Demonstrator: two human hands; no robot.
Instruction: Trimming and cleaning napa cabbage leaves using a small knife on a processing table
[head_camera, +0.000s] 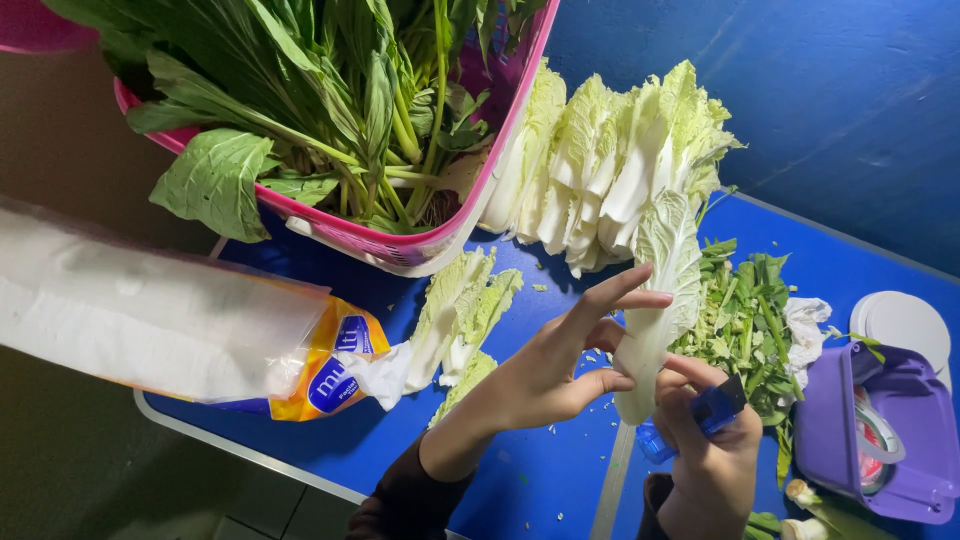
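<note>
A long cabbage leaf (655, 300) lies on the blue table (540, 480), with its thick white end near the person and its frilly green end pointing away. The left hand (560, 365) holds the white end. Its thumb sits under the leaf and touches it, and its fingers are spread apart and stretch over the top of the leaf. The right hand (705, 440) is just beside the white end, on the other side. It is closed tight around a small blue knife (700, 415), and one finger curls up to touch the bottom of the leaf. So the leaf sits between the two hands. Behind it, a row of cabbage pieces (600, 160) leans against a pink basket (420, 245) full of dark green leaves (330, 90). More cabbage pieces (460, 310) lie to the left, near a bag of paper towels (150, 315). A pile of green scraps (745, 320) lies to the right, next to a purple box (880, 430).
</note>
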